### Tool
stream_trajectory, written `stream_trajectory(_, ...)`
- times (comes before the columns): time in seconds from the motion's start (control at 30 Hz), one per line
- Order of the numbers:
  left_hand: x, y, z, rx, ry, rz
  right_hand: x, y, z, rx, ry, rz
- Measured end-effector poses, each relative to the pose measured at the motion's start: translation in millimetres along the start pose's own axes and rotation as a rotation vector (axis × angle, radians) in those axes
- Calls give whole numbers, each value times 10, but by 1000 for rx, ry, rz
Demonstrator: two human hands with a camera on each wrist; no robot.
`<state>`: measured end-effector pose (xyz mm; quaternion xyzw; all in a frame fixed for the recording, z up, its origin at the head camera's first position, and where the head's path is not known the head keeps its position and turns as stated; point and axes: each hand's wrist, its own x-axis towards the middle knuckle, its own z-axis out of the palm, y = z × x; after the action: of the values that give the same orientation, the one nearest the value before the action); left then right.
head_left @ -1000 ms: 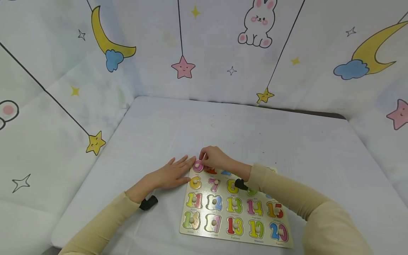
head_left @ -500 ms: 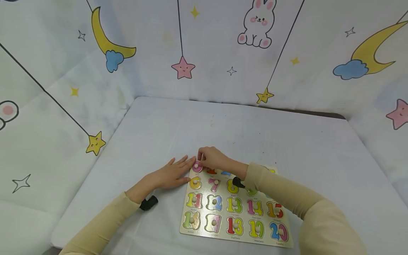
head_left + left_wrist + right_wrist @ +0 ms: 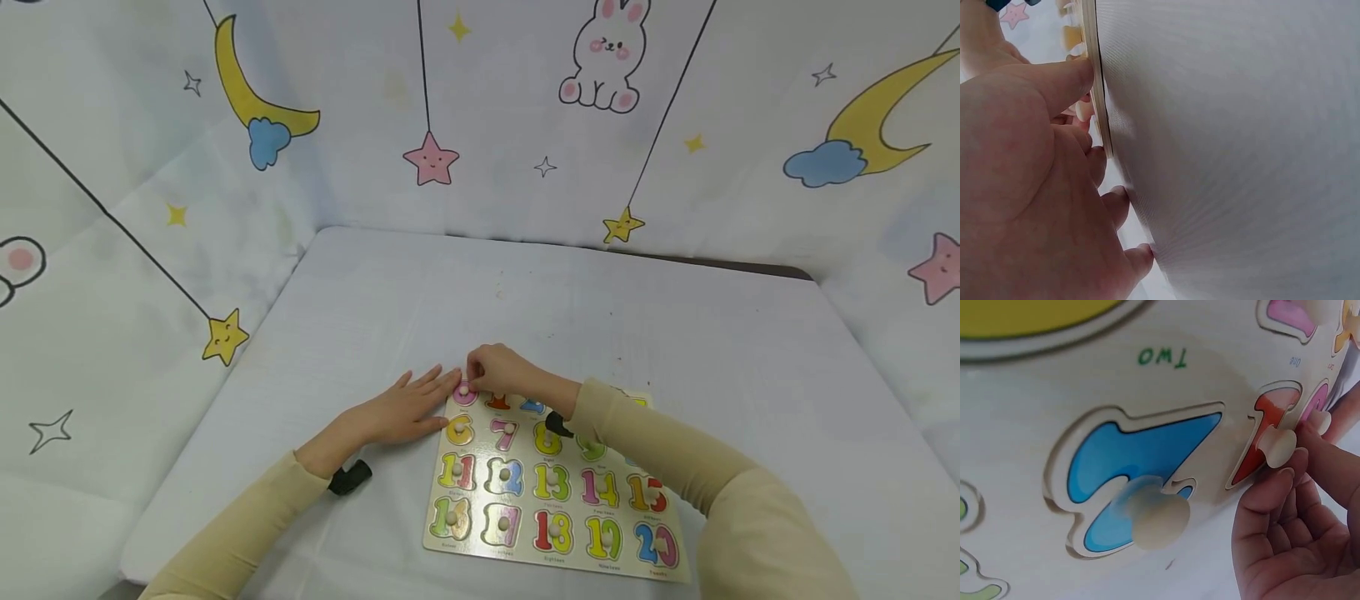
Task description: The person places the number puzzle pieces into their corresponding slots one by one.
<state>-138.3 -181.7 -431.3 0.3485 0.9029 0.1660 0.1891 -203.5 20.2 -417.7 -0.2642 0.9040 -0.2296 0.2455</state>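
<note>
A wooden number puzzle board (image 3: 480, 546) lies on the white-covered table, its colourful numeral pieces fitted with round knobs. My left hand (image 3: 405, 410) rests with fingers spread at the board's left edge; in the left wrist view its thumb (image 3: 1066, 81) lies against that edge. At the far left corner, my right hand (image 3: 501, 372) has curled fingers on the pink zero piece (image 3: 465, 394). In the right wrist view a fingertip touches the zero piece (image 3: 1315, 403) beside its knob, while other fingertips sit by the red one piece (image 3: 1272, 406).
The blue two piece (image 3: 1141, 453) sits in its recess beside the one. Black wrist devices (image 3: 350, 477) are on both arms. Small specks dot the white tablecloth (image 3: 420, 292), and a curtain (image 3: 510, 83) with cartoon prints stands behind the table.
The zero piece has settled lower and flatter at its corner under my right fingers. My right forearm has shifted slightly left; my left hand has stayed in place.
</note>
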Motion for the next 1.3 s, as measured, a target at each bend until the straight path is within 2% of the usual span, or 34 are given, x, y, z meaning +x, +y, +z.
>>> stream_trajectory(0.17, 3, -12, 6, 15, 5, 5, -12, -8, -3, -4, 11, -10)
stream_trajectory(0.3, -4, -18, 8, 15, 2, 3, -40, 56, 1, 65, 21, -24)
stream_trajectory(0.47, -13, -22, 15, 9, -6, -8, -172, 231, -70, 150, 66, -99)
stream_trajectory(0.53, -11, -25, 22, 11, -5, -8, -267, 326, -126, 184, 88, -129)
stream_trajectory(0.63, -6, -28, 24, 16, -5, -10, -439, 506, -207, 219, 136, -125)
stream_trajectory(0.9, -24, -31, 35, 26, 9, 4, -1066, 1114, -403, 321, 275, 3)
stream_trajectory(1.0, -42, -51, 62, 65, 24, -3, -1302, 1320, -477, 307, 322, 33)
stream_trajectory(1.13, -98, -89, 51, 83, 61, -34, -1545, 1507, -556, 186, 385, 30)
stream_trajectory(1.3, -157, -165, -48, 83, 84, -52, -1744, 1627, -625, 57, 438, 51)
